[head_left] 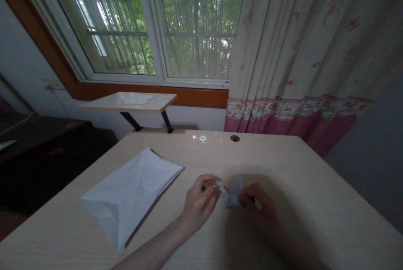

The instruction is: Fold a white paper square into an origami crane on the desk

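Note:
Between my hands, a small folded paper crane [234, 196] of pale paper is held just above or on the table. One pointed flap stands up from it like a wing, and a narrow part reaches left. My left hand [201, 198] is closed, its thumb and fingertips pinching at the narrow left end. On the other side, my right hand [260, 205] grips the crane's right edge between thumb and fingers. The right fingertips partly cover the paper, and shadow darkens that side. A stack of white paper sheets [135, 190], creased on top, lies to the left of my left hand.
The light wooden table [299, 228] has a round cable hole [234, 138] near its back edge. A small raised shelf [107, 103] at the back left carries a white paper [137, 98]. Behind are a barred window and a floral curtain [283, 60].

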Demonstrator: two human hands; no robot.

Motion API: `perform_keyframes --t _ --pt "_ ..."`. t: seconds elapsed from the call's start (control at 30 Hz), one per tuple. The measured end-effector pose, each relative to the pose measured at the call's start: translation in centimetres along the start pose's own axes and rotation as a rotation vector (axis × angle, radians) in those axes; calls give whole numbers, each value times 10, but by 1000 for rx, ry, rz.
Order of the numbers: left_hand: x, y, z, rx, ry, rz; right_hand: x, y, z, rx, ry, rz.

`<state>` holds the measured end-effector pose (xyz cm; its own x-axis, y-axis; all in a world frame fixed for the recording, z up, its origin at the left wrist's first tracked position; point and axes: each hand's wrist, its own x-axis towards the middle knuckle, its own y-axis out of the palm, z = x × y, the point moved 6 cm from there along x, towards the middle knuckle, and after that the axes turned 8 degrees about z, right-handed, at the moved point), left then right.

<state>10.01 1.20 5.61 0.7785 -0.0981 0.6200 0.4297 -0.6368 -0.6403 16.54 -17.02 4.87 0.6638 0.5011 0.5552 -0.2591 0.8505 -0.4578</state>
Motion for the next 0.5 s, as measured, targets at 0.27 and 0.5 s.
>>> perform_keyframes --t 0.27,0.5 --pt "7 5 -7 -163 -56 201 1 -3 -1 0 17 -33" --pt "8 7 -6 -293 -64 248 3 -5 3 3 25 -34"
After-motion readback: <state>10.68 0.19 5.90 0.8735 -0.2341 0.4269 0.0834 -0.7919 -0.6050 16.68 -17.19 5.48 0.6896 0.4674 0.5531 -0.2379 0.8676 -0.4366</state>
